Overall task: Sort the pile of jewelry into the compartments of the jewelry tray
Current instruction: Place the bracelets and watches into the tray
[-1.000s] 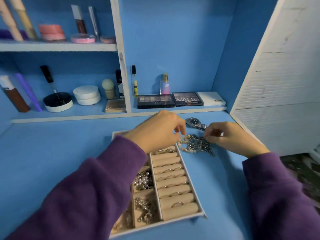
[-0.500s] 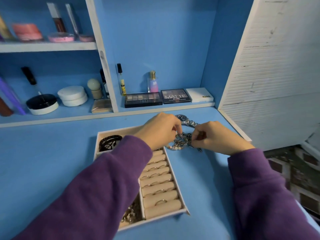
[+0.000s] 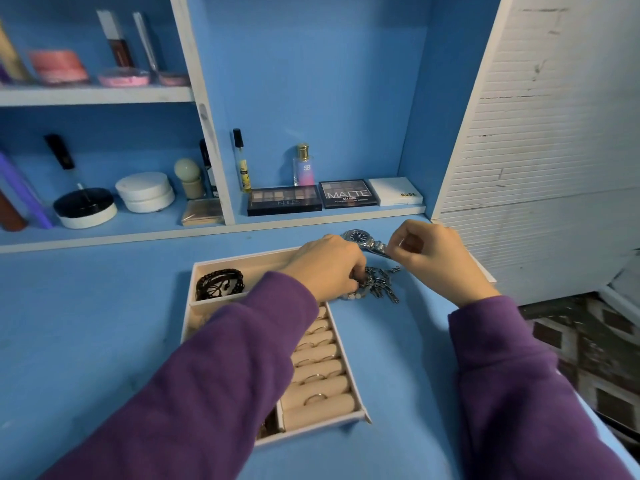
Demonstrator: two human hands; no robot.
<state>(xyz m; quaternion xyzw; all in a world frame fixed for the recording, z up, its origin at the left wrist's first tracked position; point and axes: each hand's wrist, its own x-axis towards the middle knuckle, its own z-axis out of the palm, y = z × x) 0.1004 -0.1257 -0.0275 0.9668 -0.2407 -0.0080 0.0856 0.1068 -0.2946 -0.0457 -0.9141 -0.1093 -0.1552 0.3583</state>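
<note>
While both hands' fingers pinch jewelry pile, tray holds rings, black bracelets.

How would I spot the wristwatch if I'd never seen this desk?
Start at the beige jewelry tray on the blue desk. Just past its far right corner, between the two hands, lies the wristwatch. Unlike the tangled jewelry pile in front of it, it has a round dark dial and a silver link band.
</note>
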